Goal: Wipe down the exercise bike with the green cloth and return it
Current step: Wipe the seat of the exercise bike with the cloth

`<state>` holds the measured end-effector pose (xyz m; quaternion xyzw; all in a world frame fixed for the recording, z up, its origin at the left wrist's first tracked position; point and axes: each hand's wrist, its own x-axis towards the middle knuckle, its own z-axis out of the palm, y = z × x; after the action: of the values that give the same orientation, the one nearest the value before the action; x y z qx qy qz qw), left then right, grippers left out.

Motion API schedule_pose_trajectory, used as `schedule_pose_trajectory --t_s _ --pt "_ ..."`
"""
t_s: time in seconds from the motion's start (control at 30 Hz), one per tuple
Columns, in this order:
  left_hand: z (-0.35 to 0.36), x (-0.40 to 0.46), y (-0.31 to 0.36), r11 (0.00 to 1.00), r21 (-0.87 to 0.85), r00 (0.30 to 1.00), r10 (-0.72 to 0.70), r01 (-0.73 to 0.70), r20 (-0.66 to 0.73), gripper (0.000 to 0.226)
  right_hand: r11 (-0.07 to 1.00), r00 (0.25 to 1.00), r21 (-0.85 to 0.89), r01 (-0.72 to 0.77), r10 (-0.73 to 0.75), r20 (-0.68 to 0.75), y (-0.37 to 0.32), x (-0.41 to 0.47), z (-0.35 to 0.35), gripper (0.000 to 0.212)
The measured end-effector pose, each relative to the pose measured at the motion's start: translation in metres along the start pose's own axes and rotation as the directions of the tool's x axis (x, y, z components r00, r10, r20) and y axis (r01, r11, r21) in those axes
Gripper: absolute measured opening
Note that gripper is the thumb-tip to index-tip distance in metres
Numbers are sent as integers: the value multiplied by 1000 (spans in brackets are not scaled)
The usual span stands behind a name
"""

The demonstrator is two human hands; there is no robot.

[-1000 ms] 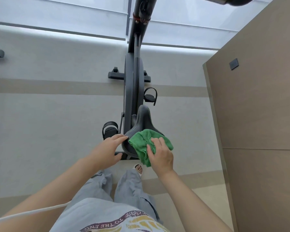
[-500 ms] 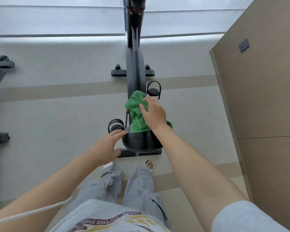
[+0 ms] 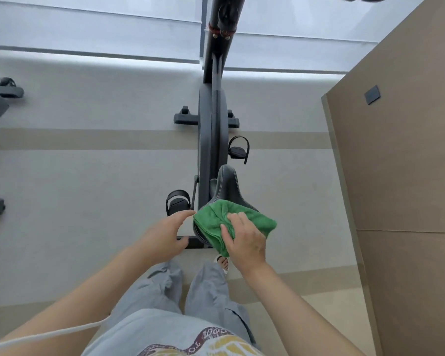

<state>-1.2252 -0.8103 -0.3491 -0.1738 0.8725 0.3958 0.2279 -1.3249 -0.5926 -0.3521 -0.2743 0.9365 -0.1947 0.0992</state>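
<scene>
While gripped: green cloth point(image 3: 231, 222) w/ right hand point(image 3: 244, 241)

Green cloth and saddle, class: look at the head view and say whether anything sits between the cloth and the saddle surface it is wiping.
Nothing visible does. The green cloth lies directly over the wide rear of the saddle, pressed by the right hand. The left hand is beside the saddle's edge, not under the cloth.

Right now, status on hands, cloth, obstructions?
Right hand grips green cloth on rear of saddle. Left hand open, at saddle's left edge. Nothing blocking.
</scene>
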Motion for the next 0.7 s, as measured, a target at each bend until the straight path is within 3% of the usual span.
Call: schedule_pose_trajectory --t_s 0.17,0.43,0.6,0.7 --pt "-12 -5 -10 975 -164 970 -178 151 -166 65 995 996 -43 88 -87 27 -33 39 15 19" --pt "-24 1 15 994 -50 971 -101 92 -215 55 987 985 -158 32 -4 174 -62 88 34 19" --pt "-22 -1 28 999 -20 976 -46 43 -213 48 993 993 21 116 -117 27 -26 24 20 19" --pt "-16 -9 26 999 -48 981 -32 24 -189 45 987 985 4 161 -161 -56 11 -20 16 30"
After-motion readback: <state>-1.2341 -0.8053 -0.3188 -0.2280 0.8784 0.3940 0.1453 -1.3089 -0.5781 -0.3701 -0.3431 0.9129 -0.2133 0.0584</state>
